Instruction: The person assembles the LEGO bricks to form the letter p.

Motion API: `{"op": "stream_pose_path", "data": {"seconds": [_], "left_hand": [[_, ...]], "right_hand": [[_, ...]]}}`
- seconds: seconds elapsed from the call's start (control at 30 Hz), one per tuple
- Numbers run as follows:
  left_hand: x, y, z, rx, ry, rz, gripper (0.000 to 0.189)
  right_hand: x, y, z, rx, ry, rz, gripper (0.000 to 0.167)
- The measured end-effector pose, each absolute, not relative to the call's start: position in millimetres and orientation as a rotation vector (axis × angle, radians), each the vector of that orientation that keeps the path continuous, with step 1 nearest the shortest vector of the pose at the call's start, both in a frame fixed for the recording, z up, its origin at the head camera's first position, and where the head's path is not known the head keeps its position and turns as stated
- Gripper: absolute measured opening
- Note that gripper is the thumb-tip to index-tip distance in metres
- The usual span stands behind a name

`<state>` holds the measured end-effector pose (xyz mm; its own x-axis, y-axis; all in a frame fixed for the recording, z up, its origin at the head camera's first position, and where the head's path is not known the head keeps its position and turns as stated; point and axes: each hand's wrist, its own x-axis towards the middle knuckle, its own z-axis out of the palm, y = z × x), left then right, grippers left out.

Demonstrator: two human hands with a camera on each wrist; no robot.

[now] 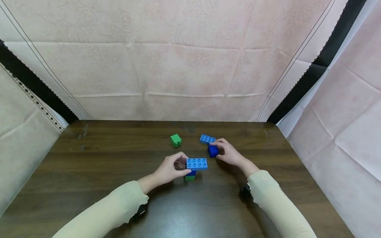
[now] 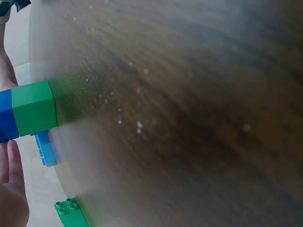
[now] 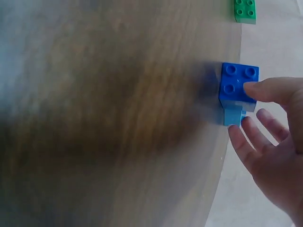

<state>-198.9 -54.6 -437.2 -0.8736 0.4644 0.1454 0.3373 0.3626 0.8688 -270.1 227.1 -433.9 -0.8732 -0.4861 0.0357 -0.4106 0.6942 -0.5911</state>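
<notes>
My left hand (image 1: 171, 168) pinches a small brick stack between thumb and fingers. A light blue brick (image 1: 196, 164) tops that stack, above a dark blue brick (image 2: 6, 116) and a green brick (image 2: 35, 108). My right hand (image 1: 228, 153) is spread around a loose dark blue brick (image 1: 212, 151). In the right wrist view the thumb overlaps its studded face (image 3: 230, 80), while the other fingers (image 3: 255, 139) stay apart from it. Whether the thumb touches cannot be told. Just behind lies another light blue brick (image 1: 207, 138).
A second green brick (image 1: 176, 140) lies toward the back of the brown wooden table (image 1: 119, 145), left of the other loose bricks. Pale patterned cloth (image 1: 178, 66) rises behind the table's far edge and along both sides.
</notes>
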Motion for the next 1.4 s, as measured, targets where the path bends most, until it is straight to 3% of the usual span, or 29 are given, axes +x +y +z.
{"op": "stream_pose_path", "data": {"seconds": [0.27,1.0,1.4], "left_hand": [[-198.5,-54.8,-436.2,0.74,2.488,1.535,0.028],[-198.3,-55.5,-435.2,0.761,2.497,1.518,0.027],[-197.9,-55.8,-434.3,0.754,2.494,1.514,0.027]], "right_hand": [[-269.1,219.7,-434.7,-0.787,2.794,-0.764,0.056],[-262.3,200.4,-420.7,-0.761,2.934,-0.164,0.044],[-261.7,204.6,-424.5,-0.661,2.923,-0.477,0.043]]}}
